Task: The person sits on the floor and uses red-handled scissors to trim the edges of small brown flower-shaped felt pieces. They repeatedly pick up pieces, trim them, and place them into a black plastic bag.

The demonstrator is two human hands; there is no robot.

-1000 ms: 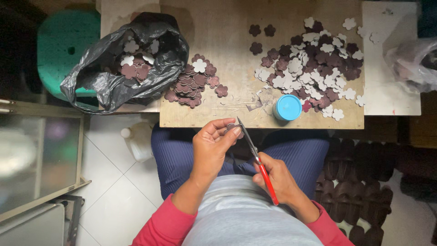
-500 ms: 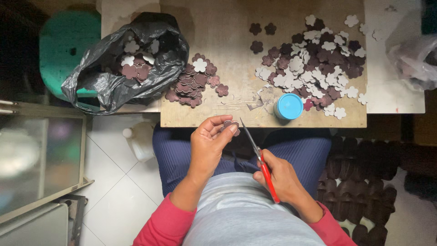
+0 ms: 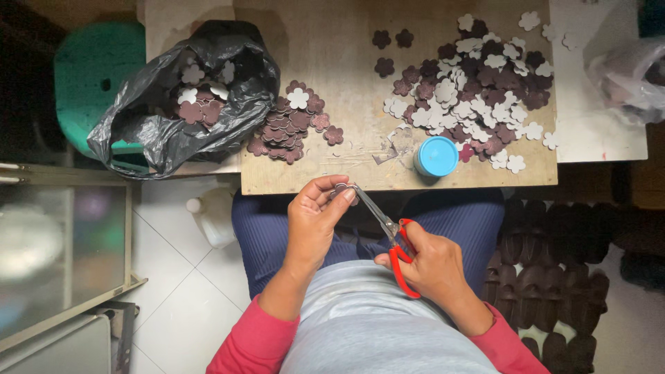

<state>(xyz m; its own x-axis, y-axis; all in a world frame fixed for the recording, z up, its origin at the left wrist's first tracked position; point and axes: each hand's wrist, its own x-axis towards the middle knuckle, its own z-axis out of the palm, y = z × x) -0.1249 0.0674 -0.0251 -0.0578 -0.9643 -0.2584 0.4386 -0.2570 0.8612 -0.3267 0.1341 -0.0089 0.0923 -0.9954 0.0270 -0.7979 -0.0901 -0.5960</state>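
Pink-red long sleeves; grey top; blue ribbed trousers.

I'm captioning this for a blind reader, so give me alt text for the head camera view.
Seen from above, a seated person's left hand pinches a small flower-shaped cutout while the right hand works red-handled scissors on it. Ahead, a wooden board holds maroon and white flower cutouts, a black plastic bag and a blue-lidded container.

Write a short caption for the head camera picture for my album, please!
Left hand holds a small flower cutout while right hand trims it with red-handled scissors.
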